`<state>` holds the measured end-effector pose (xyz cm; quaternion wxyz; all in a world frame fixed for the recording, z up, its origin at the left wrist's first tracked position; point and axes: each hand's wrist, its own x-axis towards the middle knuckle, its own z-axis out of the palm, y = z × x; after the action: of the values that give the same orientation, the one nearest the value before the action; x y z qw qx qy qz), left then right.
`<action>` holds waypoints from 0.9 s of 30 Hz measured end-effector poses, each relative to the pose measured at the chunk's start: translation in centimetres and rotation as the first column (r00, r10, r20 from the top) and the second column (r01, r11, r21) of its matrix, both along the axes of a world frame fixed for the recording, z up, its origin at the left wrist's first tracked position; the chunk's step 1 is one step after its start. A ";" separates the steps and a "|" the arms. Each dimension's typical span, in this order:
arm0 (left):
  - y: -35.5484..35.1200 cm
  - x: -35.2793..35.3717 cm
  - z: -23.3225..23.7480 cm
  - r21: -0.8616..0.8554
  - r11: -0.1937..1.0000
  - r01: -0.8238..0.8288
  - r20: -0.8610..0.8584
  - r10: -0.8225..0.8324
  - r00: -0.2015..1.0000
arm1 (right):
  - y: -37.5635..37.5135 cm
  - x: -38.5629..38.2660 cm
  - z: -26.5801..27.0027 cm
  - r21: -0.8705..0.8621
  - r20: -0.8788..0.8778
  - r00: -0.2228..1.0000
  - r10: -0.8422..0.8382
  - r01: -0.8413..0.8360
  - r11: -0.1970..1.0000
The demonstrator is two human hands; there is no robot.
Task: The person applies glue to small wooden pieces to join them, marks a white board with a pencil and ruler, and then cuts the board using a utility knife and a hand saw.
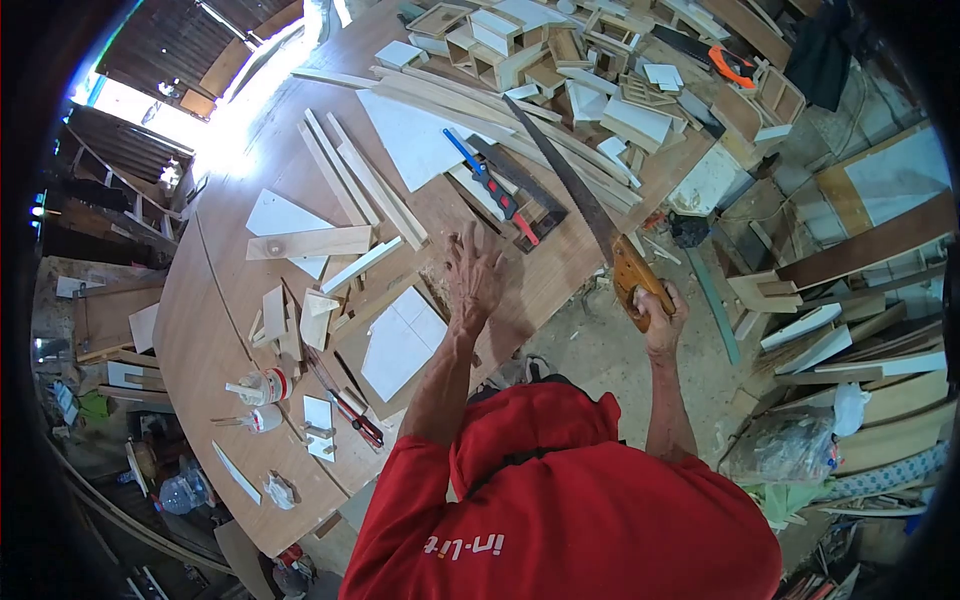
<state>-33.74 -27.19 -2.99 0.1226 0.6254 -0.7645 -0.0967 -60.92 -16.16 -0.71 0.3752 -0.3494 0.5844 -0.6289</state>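
Observation:
My right hand [660, 318] grips the orange wooden handle of a hand saw [585, 205]. Its long dark blade runs up and left over the table's edge, across a pile of wood strips [560, 150]. My left hand [474, 272] lies flat with fingers spread on the brown tabletop [215, 330], near the front edge. It holds nothing. A white panel [400, 342] lies just left of that hand's wrist. A blue and red bar clamp [492, 187] lies just beyond its fingertips.
White boards and slats [350, 185] cover the table's middle. Small wooden boxes [520, 45] are heaped at the far end. Glue bottles [262, 386] and a red-handled tool [352, 412] lie at the near left. Offcuts and boards [830, 330] crowd the floor on the right.

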 end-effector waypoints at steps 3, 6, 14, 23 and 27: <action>-1.2 -1.1 -0.2 -0.038 0.970 -0.241 -0.269 0.223 0.937 | 0.1 0.2 0.1 0.014 -0.017 1.000 0.011 -0.011 1.000; -2.5 -2.4 -0.8 0.026 0.889 -0.456 -0.280 0.445 0.851 | 0.1 0.7 0.3 0.028 0.009 1.000 0.007 -0.007 1.000; 1.1 -2.5 -1.0 -0.167 0.870 -0.464 -0.230 0.423 0.876 | 0.4 1.1 0.0 0.034 -0.035 0.999 0.027 -0.026 0.999; 1.7 -3.8 -2.9 -0.016 0.900 -0.436 -0.030 0.435 0.900 | 0.2 1.7 0.8 0.046 -0.008 0.999 0.039 -0.038 0.998; 0.0 -4.8 -1.4 -0.033 0.920 -0.390 -0.116 0.384 0.916 | 0.9 1.7 1.0 0.034 0.022 0.999 0.048 -0.048 0.998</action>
<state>-38.54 -27.23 -4.41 0.1973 0.7545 -0.6204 -0.0828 -59.18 -15.26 0.25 0.4023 -0.3503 0.5827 -0.6132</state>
